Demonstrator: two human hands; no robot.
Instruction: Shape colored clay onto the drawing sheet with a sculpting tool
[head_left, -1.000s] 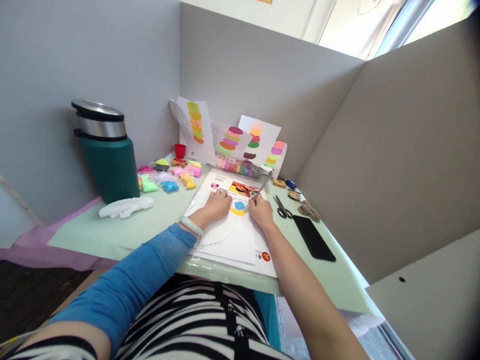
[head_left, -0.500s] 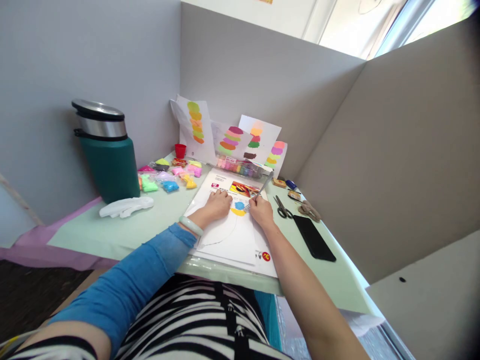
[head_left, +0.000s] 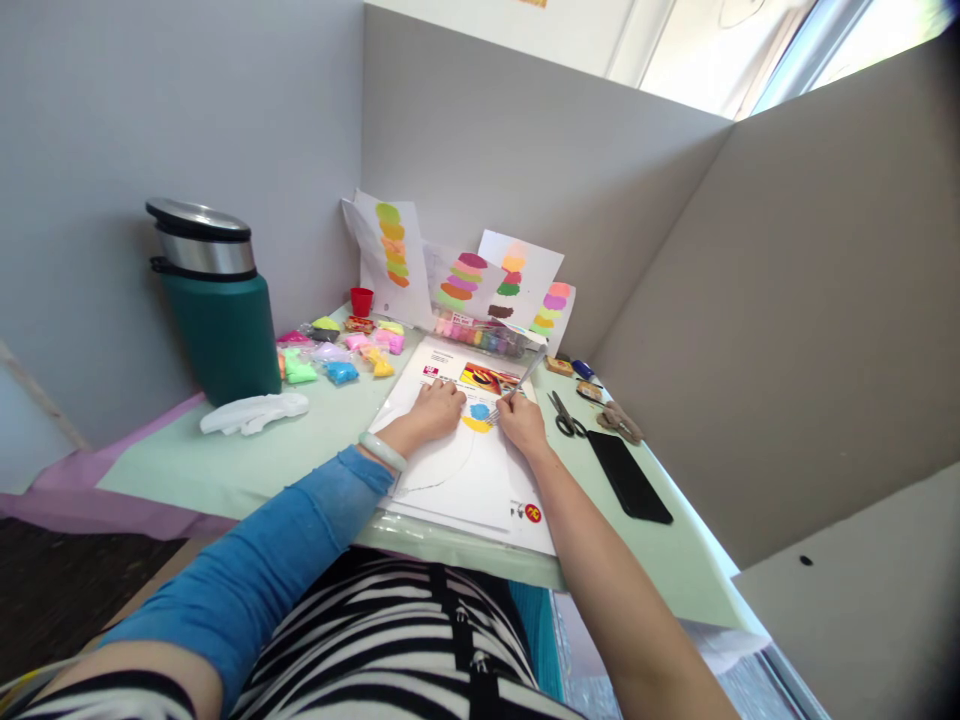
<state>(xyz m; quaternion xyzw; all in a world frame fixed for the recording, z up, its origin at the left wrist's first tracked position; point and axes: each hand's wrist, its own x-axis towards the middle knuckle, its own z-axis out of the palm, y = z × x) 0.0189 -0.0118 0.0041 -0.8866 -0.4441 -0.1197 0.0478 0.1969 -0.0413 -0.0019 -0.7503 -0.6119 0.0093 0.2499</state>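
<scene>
There, thin metal tool (head_left: 520, 380) over soft blue clay (head_left: 479, 411)

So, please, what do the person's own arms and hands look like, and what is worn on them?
The left arm wears a long blue sleeve, which ends at a pale green bangle on the wrist. The left hand is bare. The right arm has no sleeve in view, and the right hand is bare, without rings or a watch that I can see.

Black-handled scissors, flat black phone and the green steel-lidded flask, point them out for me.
Black-handled scissors (head_left: 564, 415): head view, on the pivot.
Flat black phone (head_left: 628, 478): head view, middle of its face.
Green steel-lidded flask (head_left: 225, 335): head view, on the green body.
</scene>
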